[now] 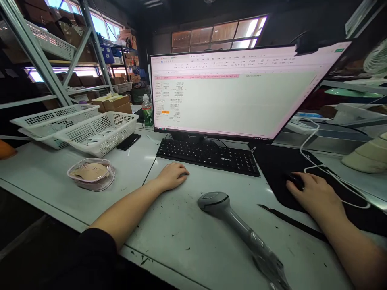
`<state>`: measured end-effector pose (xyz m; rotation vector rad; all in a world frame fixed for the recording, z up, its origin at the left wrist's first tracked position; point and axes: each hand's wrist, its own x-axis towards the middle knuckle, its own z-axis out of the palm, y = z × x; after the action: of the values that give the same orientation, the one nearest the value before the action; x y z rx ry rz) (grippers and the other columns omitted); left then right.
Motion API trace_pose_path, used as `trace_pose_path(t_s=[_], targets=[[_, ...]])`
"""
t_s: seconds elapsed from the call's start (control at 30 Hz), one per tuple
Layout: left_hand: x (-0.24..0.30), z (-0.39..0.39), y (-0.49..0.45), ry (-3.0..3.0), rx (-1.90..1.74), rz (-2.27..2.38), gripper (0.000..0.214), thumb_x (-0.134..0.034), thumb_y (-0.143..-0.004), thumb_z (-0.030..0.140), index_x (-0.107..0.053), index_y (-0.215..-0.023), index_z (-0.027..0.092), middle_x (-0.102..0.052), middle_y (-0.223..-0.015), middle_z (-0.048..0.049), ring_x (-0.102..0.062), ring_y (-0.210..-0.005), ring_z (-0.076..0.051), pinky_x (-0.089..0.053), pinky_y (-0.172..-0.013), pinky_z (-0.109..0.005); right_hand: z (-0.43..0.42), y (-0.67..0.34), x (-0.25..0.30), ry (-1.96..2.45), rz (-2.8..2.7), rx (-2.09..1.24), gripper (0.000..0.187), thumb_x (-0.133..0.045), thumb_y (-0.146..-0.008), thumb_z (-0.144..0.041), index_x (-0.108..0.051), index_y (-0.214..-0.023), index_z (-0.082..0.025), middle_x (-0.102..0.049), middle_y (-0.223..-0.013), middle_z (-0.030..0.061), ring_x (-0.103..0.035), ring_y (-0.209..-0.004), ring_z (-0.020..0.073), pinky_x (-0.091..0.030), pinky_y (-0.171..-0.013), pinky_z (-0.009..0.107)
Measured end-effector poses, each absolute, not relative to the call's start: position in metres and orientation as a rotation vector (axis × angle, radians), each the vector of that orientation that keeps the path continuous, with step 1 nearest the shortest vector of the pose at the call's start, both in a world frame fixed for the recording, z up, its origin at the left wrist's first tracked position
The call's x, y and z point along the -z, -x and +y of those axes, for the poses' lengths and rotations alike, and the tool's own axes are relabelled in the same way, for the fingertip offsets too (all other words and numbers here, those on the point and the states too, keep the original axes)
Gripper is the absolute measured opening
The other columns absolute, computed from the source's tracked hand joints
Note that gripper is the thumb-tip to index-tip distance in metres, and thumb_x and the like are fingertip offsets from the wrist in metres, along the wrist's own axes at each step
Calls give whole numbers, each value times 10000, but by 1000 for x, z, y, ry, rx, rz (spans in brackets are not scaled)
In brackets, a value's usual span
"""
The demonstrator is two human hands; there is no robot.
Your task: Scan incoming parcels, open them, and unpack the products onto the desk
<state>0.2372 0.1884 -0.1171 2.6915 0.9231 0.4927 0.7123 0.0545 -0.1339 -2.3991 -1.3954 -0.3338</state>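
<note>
My right hand (322, 195) is wrapped over a black computer mouse (295, 181) on a black mouse pad (272, 165). My left hand (173, 176) rests on the white table just in front of a black keyboard (208, 155), its fingers curled in and nothing visible in them. Behind the keyboard stands a wide monitor (229, 100) showing a spreadsheet with pink header cells and one orange cell. Between my forearms lies a grey handheld barcode scanner (238, 225), its head pointing toward the keyboard. A thin dark knife-like strip (290, 220) lies beside my right forearm, partly hidden by it.
Left on the table are white plastic baskets (99, 135), a black phone (129, 141), a clear lidded container (91, 173) and a green-labelled bottle (147, 112). A white cable (329, 173) crosses the mouse pad. Metal shelving with boxes (116, 102) stands behind.
</note>
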Motion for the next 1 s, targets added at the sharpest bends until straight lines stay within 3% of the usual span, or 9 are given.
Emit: trace_pose_path(t_s=[0.2, 0.4, 0.57, 0.83, 1.0], targets=[[115, 188, -237, -2696, -478, 927, 261, -582, -969, 267, -716, -1193, 257, -669, -1229, -46, -588, -1198, -263, -464, -1083, -442, 57, -715, 136, 2407, -1352, 318, 493, -398, -870, -575, -596, -1225, -297, -540, -1357, 150, -544, -1271, 429, -484, -1034, 576], [115, 188, -237, -2697, -472, 923, 271, -570, -971, 276, -714, -1200, 259, -665, -1236, -56, -587, -1201, -265, -460, -1091, -448, 57, -713, 134, 2405, -1352, 307, 534, -396, -844, -576, -614, -1216, -260, -559, -1315, 180, -546, -1262, 438, -479, -1045, 582], [114, 187, -236, -2691, -465, 916, 265, -573, -975, 274, -713, -1199, 251, -663, -1242, -57, -584, -1211, -263, -464, -1088, -435, 56, -710, 131, 2378, -1364, 271, 499, -379, -857, -585, -588, -1231, -330, -571, -1307, 151, -543, -1252, 452, -490, -992, 596], [117, 188, -236, -2693, -509, 903, 249, -579, -976, 259, -714, -1185, 243, -671, -1228, -48, -583, -1190, -260, -465, -1074, -432, 54, -704, 128, 2441, -1386, 390, 612, -356, -911, -544, -597, -1345, -187, -573, -1378, 178, -576, -1242, 385, -496, -1028, 500], [117, 187, -236, -2695, -510, 915, 240, -580, -978, 265, -714, -1177, 249, -669, -1234, -50, -581, -1198, -262, -476, -1059, -432, 55, -703, 129, 2467, -1385, 407, 617, -376, -937, -508, -560, -1413, -161, -578, -1377, 206, -580, -1226, 385, -490, -1028, 501]])
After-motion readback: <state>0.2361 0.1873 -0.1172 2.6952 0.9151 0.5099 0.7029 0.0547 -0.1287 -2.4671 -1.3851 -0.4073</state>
